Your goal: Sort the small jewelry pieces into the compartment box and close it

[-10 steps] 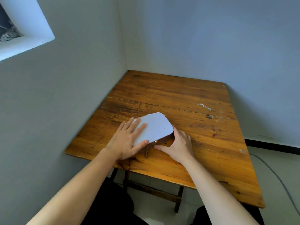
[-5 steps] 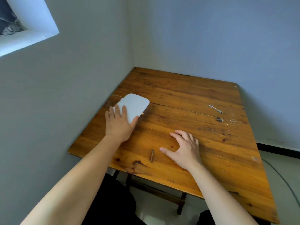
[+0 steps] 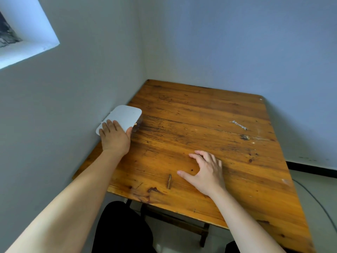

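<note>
Nearest, at the front edge of the table (image 3: 209, 207): right hand (image 3: 206, 170), palm down, fingers spread and loose, holding nothing, resting on or just above the wood. Just beside the thumb, a dark knot (image 3: 169, 181) in the board.

Further along the left edge of the table: left hand (image 3: 115, 138), flat on the near end of the box (image 3: 125, 115), fingers on top of the lid and thumb along its right side, pressing more than gripping.

Box lying at the left edge of the table, touching or nearly touching the wall (image 3: 54, 125). Lid down, pale grey-white, smooth, with rounded corners; a small gold clasp (image 3: 135, 124) on the side toward the table middle. Whether latched, impossible to tell.

Far across the table, well apart from both hands: a thin silver chain piece (image 3: 239, 125), lying loose on the wood.

Risks, as a judgement: task possibly left incomplete with that piece outside the closed box. Also a danger of the box sliding off the left edge of the table under a further push, and of spilled contents with an unlatched clasp.
</note>
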`<control>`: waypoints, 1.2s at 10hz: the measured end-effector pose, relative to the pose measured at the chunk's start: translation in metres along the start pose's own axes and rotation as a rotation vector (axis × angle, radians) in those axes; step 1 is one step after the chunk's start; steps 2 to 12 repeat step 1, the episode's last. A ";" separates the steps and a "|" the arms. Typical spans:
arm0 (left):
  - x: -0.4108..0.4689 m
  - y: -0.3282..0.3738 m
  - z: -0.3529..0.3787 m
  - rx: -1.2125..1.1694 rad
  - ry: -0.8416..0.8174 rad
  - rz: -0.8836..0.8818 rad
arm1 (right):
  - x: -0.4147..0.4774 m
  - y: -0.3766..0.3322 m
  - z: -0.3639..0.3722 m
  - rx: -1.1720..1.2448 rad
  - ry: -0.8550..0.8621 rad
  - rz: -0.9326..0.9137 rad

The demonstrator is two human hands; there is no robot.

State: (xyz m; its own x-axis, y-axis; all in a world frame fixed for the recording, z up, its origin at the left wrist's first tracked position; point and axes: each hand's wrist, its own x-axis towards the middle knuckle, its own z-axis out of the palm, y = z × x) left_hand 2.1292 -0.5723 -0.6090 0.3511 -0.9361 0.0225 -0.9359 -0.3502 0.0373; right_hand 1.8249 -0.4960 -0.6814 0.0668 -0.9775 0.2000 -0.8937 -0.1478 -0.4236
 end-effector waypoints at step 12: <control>-0.017 0.010 -0.004 0.009 0.063 0.042 | 0.000 -0.002 -0.002 0.003 -0.026 0.010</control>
